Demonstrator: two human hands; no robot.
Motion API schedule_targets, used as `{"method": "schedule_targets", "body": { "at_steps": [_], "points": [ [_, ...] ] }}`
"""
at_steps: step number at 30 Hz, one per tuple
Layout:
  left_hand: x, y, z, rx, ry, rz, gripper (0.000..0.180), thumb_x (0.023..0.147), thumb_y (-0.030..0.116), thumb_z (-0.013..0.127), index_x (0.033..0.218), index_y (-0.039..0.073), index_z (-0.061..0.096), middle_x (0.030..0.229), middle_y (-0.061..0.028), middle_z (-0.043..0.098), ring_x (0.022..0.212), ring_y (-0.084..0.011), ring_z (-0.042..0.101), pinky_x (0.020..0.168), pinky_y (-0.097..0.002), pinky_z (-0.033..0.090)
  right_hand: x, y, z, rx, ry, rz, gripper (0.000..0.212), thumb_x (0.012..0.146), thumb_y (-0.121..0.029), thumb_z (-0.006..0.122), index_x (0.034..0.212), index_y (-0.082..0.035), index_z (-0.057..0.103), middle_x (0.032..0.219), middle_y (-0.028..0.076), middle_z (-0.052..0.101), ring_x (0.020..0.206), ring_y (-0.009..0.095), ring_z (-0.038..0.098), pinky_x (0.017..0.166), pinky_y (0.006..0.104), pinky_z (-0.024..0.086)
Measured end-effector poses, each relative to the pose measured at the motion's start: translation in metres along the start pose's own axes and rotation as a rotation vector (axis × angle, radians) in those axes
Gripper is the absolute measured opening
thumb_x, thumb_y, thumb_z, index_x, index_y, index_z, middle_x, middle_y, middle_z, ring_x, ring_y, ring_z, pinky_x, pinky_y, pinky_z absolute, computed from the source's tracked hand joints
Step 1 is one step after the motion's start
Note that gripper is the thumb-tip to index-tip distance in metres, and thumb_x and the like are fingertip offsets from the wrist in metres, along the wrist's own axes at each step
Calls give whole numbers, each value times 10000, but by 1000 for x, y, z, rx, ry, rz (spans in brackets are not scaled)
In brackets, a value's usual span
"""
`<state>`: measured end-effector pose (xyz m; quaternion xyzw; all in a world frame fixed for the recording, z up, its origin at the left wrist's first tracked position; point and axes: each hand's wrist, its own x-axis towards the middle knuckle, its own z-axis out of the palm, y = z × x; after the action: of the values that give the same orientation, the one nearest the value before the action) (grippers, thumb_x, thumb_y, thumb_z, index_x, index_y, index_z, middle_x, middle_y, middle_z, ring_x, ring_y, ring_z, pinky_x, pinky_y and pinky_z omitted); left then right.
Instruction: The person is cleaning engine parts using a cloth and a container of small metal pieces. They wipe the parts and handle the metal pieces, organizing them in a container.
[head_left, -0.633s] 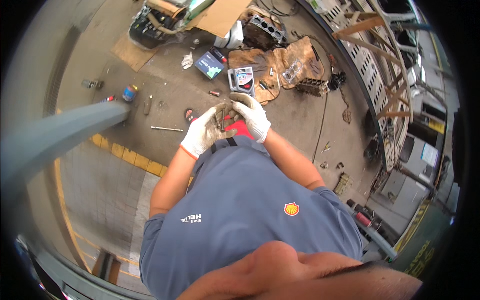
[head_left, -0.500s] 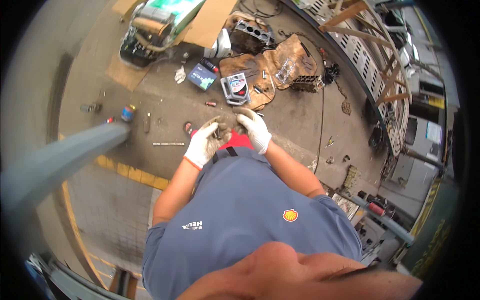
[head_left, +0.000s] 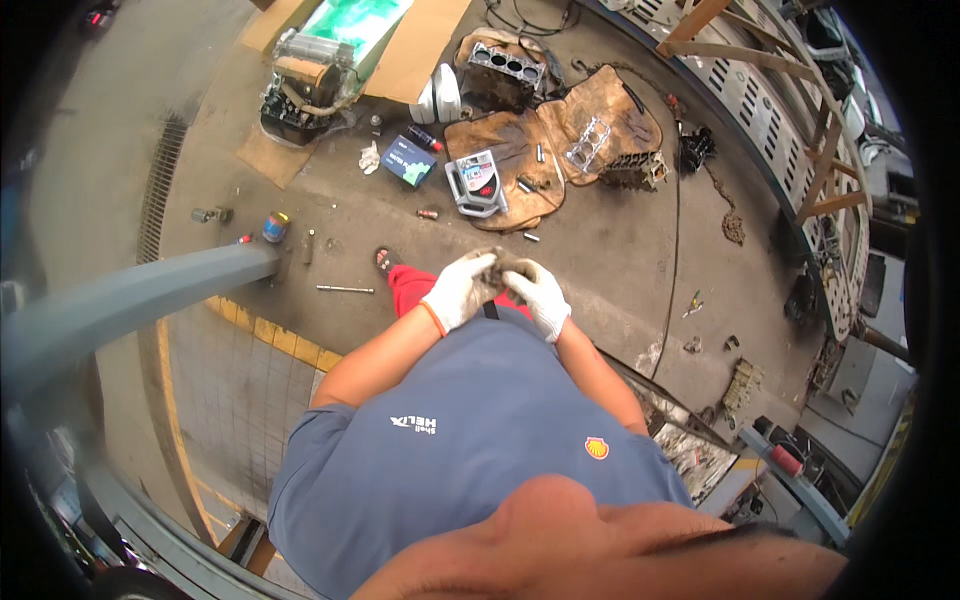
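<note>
white gloves (head_left: pixel 497 290), blue shirt (head_left: pixel 470 450), red trousers (head_left: pixel 412 284)

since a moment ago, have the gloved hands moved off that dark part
No. The left hand and right hand stay clasped on the dark part, in front of the red trousers. The floor clutter shifts in the picture together, so the head moved.

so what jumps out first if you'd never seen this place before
Two white-gloved hands, left hand and right hand, meet at centre around a small dark grimy part held above the concrete floor. Beyond them, oil-stained brown cardboard sheets carry a grey engine block and scattered metal pieces. A thick grey pipe crosses from the left.
</note>
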<state>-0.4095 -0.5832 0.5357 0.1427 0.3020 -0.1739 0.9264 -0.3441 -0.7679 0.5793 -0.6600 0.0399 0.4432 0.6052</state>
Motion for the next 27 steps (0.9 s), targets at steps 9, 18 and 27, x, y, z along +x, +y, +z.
{"method": "schedule_targets", "body": {
  "at_steps": [9, 18, 27],
  "points": [
    [17, -53, 53, 133, 117, 32, 293, 1058, 123, 595, 1339, 43, 622, 1295, -135, 702, 1193, -292, 682, 1042, -487, 554, -9, 25, -72, -466, -32, -119, 412, 957, -300, 747, 1214, 19, 701, 1122, 172, 771, 1078, 221, 728, 903, 354, 568],
    [0, -29, 40, 40, 190, 145, 308, 1053, 145, 619, 1345, 49, 624, 1310, -138, 701, 1192, -273, 681, 1052, -485, 554, 13, -8, -52, -33, -185, 13, 254, 995, -304, 716, 982, -52, 685, 827, 27, 685, 697, 100, 605, 643, 285, 492],
    [-49, 69, -21, 105, 271, 178, 357, 1013, 162, 712, 1318, 11, 605, 1179, -89, 702, 1066, -197, 690, 981, -369, 565, 80, -44, 78, -370, -304, 75, 246, 951, -253, 757, 1058, -36, 712, 889, 39, 719, 721, 95, 646, 630, 275, 508]
  ]
}}
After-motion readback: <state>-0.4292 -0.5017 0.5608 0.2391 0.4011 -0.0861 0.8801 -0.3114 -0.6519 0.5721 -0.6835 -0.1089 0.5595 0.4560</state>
